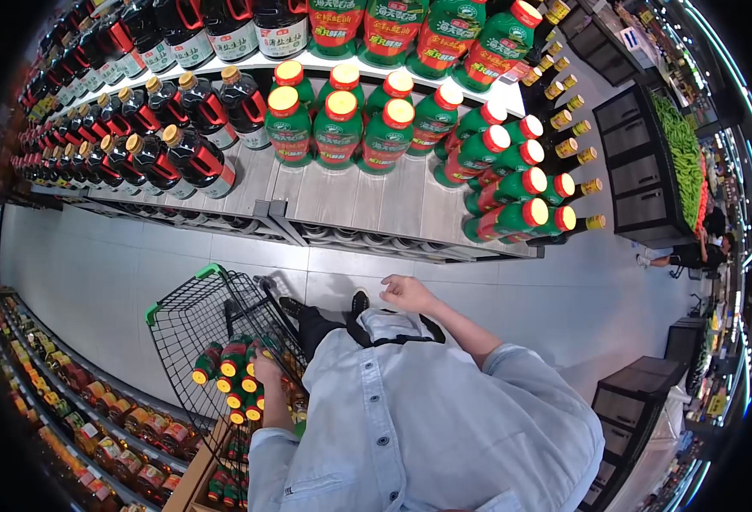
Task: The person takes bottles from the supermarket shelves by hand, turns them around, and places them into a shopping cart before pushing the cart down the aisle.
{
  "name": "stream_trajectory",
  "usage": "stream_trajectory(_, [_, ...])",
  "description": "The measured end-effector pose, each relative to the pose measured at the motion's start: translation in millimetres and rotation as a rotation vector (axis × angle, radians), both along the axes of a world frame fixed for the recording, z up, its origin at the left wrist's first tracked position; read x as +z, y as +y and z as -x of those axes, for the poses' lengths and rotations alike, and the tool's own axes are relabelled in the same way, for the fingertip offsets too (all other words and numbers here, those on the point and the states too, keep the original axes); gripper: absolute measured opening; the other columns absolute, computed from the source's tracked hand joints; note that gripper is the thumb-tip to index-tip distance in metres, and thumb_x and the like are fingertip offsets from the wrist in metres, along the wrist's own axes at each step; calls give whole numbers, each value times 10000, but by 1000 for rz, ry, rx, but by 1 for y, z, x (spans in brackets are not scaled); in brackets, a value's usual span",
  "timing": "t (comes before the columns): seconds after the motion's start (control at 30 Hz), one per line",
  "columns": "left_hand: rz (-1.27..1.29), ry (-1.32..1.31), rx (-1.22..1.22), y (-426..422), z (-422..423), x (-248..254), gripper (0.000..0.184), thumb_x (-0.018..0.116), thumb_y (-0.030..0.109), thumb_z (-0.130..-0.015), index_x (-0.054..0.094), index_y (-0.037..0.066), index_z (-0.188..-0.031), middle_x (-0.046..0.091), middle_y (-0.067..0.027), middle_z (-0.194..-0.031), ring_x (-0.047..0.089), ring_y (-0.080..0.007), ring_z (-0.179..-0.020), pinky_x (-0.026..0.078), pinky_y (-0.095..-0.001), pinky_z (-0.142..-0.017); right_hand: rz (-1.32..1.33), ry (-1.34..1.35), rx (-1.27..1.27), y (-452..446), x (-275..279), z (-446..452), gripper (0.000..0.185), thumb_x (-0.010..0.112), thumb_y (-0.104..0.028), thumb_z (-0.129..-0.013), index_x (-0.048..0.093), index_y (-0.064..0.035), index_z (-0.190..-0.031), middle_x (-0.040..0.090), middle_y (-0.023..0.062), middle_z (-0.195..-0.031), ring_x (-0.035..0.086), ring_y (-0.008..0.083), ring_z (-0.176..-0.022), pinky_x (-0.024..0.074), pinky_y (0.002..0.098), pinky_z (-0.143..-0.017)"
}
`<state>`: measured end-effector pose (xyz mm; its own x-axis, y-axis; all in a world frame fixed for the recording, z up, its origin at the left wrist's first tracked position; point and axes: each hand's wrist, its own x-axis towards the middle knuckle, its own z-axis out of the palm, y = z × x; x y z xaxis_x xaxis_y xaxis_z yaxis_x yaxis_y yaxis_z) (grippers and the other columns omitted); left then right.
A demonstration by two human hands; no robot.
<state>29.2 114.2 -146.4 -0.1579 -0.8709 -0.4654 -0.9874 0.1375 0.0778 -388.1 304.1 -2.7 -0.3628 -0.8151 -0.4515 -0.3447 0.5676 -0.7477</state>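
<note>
My left hand (266,369) reaches into a black wire shopping cart (190,309) with green corner pieces, at my left side. Its fingers are closed around one of the green oyster sauce bottles (237,348), partly hidden by the hand. Several such bottles lie in the cart with their yellow caps toward me. In front of my body, my right hand (406,293) hangs in the air holding nothing, its fingers loosely bent and apart. Ahead of it, more oyster sauce bottles (386,139) stand in rows on a wooden display shelf (333,200).
Dark soy sauce bottles with red handles (201,162) fill the shelf's left side. An open cardboard box (195,478) with more bottles sits under the cart. Oil shelves (128,427) line the lower left. Green vegetables (679,158) and another person (692,254) are at the right.
</note>
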Motion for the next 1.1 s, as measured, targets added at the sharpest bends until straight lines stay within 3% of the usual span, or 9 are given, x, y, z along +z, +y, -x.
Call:
stream_trajectory(0.13, [72, 407, 219, -13, 7, 27, 379, 590, 199, -916, 548, -37, -1209, 652, -195, -1079, 642, -338, -960, 504, -401, -847, 253, -53, -280, -42, 50, 35, 396, 721, -251, -851, 612, 46, -1088, 644, 78, -792, 613, 125, -730, 512, 294, -687])
stream_trajectory(0.2, [6, 799, 688, -15, 10, 36, 343, 610, 214, -925, 567, -56, -1132, 691, -154, -991, 645, -251, -927, 489, -347, -836, 356, -38, -419, -63, 69, 55, 475, 746, -287, -831, 581, 41, -1132, 623, 83, -833, 616, 162, -769, 514, 317, -720])
stream_trajectory(0.23, [76, 812, 667, -10, 18, 55, 337, 603, 241, -944, 562, -52, -1105, 684, -123, -985, 628, -200, -916, 478, -317, -831, 412, 70, -489, -74, 69, 66, 548, 768, -294, -806, 543, 36, -1182, 604, 103, -924, 604, 190, -843, 506, 337, -767])
stream_trajectory(0.33, [169, 853, 629, 4, 52, 105, 405, 590, 264, -951, 526, -60, -1185, 612, -161, -1098, 605, -251, -990, 468, -355, -878, 551, 304, -651, -111, 91, 100, 816, 827, -305, -729, 396, 15, -1345, 497, 177, -1213, 517, 288, -1131, 446, 400, -953])
stream_trajectory(0.4, [183, 775, 538, 3, 56, 99, 463, 617, 269, -926, 512, -57, -1238, 485, -205, -1241, 508, -322, -1148, 407, -409, -975, 657, 497, -710, -136, 107, 122, 899, 844, -326, -710, 358, 17, -1385, 463, 201, -1282, 481, 302, -1227, 424, 407, -1010])
stream_trajectory(0.5, [303, 757, 407, 16, 94, 138, 430, 644, 209, -901, 525, -44, -1227, 484, -207, -1249, 495, -324, -1160, 390, -407, -1002, 656, 481, -663, -159, 116, 149, 984, 855, -328, -681, 319, 11, -1433, 417, 212, -1377, 431, 332, -1301, 379, 412, -1079])
stream_trajectory(0.67, [356, 892, 314, 34, 124, 164, 392, 656, 130, -869, 534, -33, -1203, 514, -192, -1230, 491, -320, -1176, 380, -398, -1027, 651, 523, -596, -172, 102, 164, 959, 877, -314, -625, 379, 11, -1377, 450, 202, -1297, 439, 356, -1248, 379, 441, -1057])
stream_trajectory(0.93, [268, 1033, 172, 41, 143, 185, 304, 648, 120, -868, 581, -25, -1126, 560, -158, -1168, 541, -278, -1118, 417, -366, -985, 671, 383, -594, -143, 112, 124, 609, 844, -230, -690, 465, -1, -1108, 583, 220, -1100, 588, 383, -1059, 488, 452, -873])
stream_trajectory(1.1, [-234, 1334, 297, 28, 176, 210, 284, 519, 199, -1005, 582, -27, -1165, 641, -109, -1136, 626, -204, -1029, 458, -282, -926, 634, 111, -578, -98, 171, 74, 574, 841, -237, -718, 530, 11, -1131, 674, 164, -1069, 674, 266, -970, 534, 383, -864])
